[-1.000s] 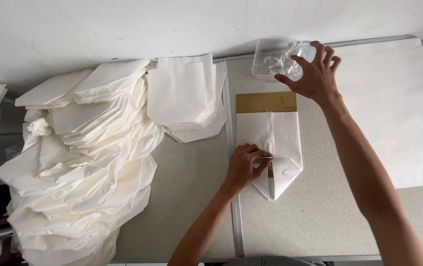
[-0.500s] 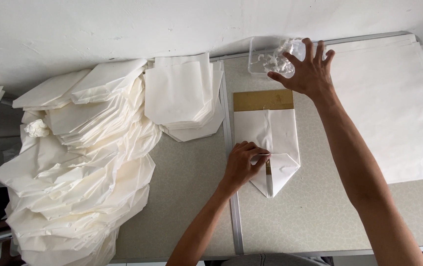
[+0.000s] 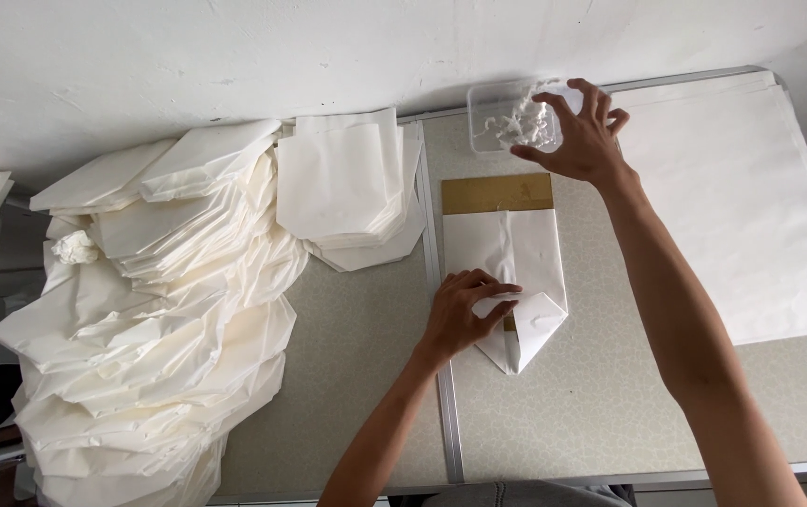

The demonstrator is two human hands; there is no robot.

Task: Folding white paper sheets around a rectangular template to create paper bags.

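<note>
A half-folded white paper bag [image 3: 507, 253] lies on the grey table, with a tan board [image 3: 497, 192] showing at its far end. My left hand [image 3: 465, 310] presses flat on the bag's folded, pointed near end. My right hand [image 3: 577, 141] reaches to the far edge of the table, fingertips at a small clear plastic tub [image 3: 502, 127] of white paste. Whether the fingers touch the paste is hidden.
A short stack of finished white bags [image 3: 347, 188] lies left of the work. A big heap of folded bags [image 3: 140, 319] spreads over the table's left side. Large flat white sheets [image 3: 742, 207] lie at the right. A metal seam [image 3: 441, 376] splits the tabletop.
My right hand has stayed at the clear tub, fingers shifting slightly over it. My left hand keeps holding the bag's fold down.
</note>
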